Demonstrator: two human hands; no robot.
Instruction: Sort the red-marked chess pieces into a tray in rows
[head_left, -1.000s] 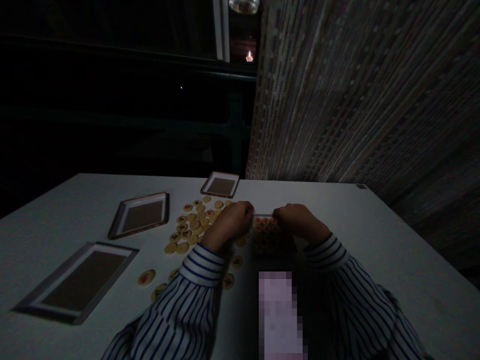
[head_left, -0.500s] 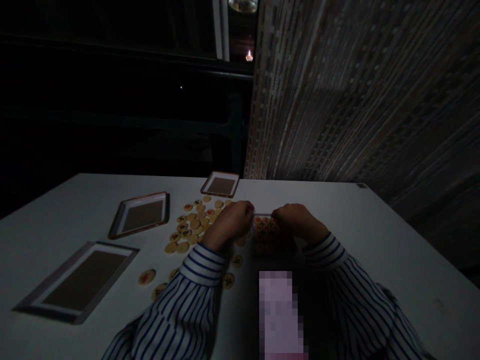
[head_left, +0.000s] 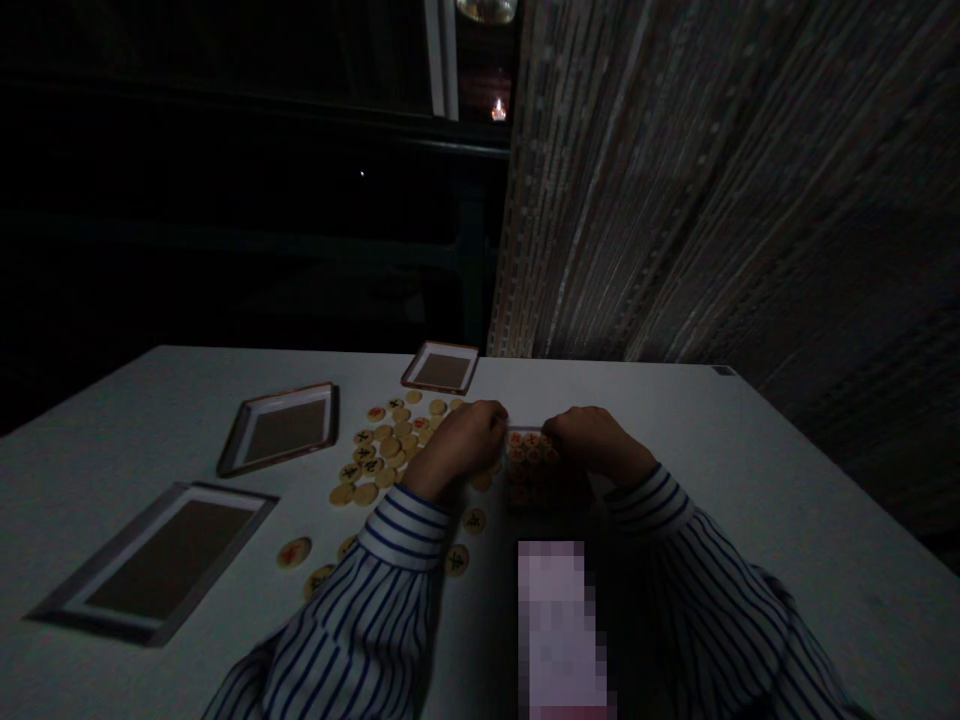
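Observation:
On a pale table (head_left: 750,480) in dim light, my left hand (head_left: 461,445) and my right hand (head_left: 596,440) rest side by side, fingers curled, at the far edge of a small tray (head_left: 531,470) packed with round wooden game discs marked in red. Both hands pinch at the tray's rim or at the discs in its top row; which one is too dark to tell. A loose pile of tan discs (head_left: 386,450) with dark and red marks lies just left of my left hand. Striped sleeves cover both forearms.
Three empty flat trays lie on the left: a large one (head_left: 161,560) near me, a middle one (head_left: 281,428), a small one (head_left: 441,368) at the back. A few stray discs (head_left: 294,551) sit by my left sleeve. A ribbed wall (head_left: 712,200) rises behind.

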